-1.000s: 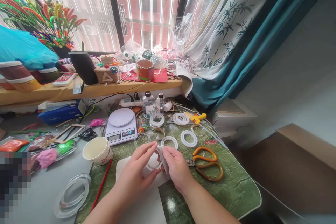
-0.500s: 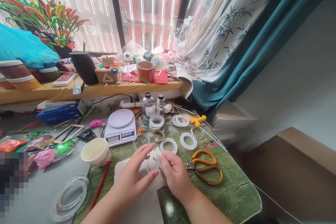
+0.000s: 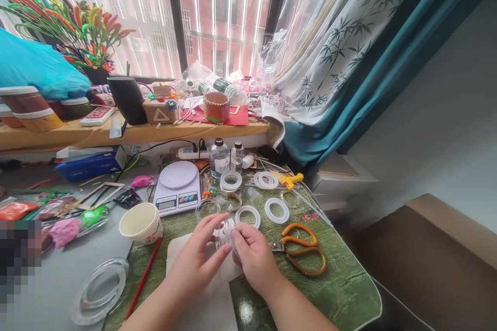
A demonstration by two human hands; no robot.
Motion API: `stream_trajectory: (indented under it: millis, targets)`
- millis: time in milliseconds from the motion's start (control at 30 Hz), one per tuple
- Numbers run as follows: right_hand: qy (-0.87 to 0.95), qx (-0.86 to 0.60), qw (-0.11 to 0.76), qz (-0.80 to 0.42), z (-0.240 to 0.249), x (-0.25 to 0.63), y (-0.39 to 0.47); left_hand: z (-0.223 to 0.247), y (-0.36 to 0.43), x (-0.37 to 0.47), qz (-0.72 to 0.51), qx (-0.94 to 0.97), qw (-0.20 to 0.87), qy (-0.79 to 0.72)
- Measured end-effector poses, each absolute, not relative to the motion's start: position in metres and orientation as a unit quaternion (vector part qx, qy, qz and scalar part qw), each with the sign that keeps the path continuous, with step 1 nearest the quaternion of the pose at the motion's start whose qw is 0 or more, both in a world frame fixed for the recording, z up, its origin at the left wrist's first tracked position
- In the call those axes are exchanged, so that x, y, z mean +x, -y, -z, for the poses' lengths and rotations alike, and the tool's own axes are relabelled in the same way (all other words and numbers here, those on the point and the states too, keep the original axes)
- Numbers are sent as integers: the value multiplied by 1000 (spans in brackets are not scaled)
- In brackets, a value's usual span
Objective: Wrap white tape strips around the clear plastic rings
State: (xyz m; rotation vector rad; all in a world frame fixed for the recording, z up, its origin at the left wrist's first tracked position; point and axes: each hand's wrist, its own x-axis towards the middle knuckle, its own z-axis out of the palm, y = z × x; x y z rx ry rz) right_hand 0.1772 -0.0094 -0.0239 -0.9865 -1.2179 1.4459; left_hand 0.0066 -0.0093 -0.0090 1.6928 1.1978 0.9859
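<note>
Above the white sheet [image 3: 207, 289] my two hands meet around a clear, bangle-like ring [image 3: 219, 236] with a translucent whitish ring mold [image 3: 229, 228] against it. The fingers and thumb of my left hand [image 3: 197, 256] curve around the clear ring's left side. My right hand [image 3: 254, 256] pinches the whitish ring mold between thumb and fingers, which partly hide it. Just beyond lie a white ring mold [image 3: 248, 216] and another clear ring [image 3: 207, 209]. Orange-handled scissors [image 3: 305, 251] rest to the right of my right hand.
A kitchen scale [image 3: 177, 189], a paper cup [image 3: 140, 223] and a red stick [image 3: 144, 276] stand or lie at the left. Behind are more ring molds [image 3: 266, 180], two bottles [image 3: 220, 159] and a yellow glue gun [image 3: 291, 181]. Larger clear rings [image 3: 99, 292] lie front left.
Both hands stay around the rings, with the right fingers slightly shifted and the ring pieces turned a little. The view has moved slightly.
</note>
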Motion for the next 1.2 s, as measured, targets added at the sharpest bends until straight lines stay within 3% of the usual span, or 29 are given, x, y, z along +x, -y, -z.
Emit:
stream_trajectory:
  millis: [133, 367, 700, 800, 900, 1000, 1200]
  targets:
    - [568, -411, 497, -511, 23, 177, 13, 7, 6, 8, -489, 507, 513, -490]
    - [340, -458, 551, -609, 30, 175, 4, -9, -1, 10, -537, 232, 724, -366]
    - [366, -437, 523, -633, 25, 173, 9, -8, -5, 7, -534, 201, 721, -393]
    - [393, -438, 483, -648, 24, 171, 12, -3, -3, 6, -529, 283, 665, -446]
    - [421, -425, 466, -652, 22, 168, 15, -1, 4, 6, -493, 483, 505, -519]
    - [449, -405, 465, -647, 20, 169, 19, -1, 11, 6, -388, 683, 367, -499]
    - [672, -341, 451, -478, 8, 172, 25, 1, 10, 6, -355, 720, 307, -512]
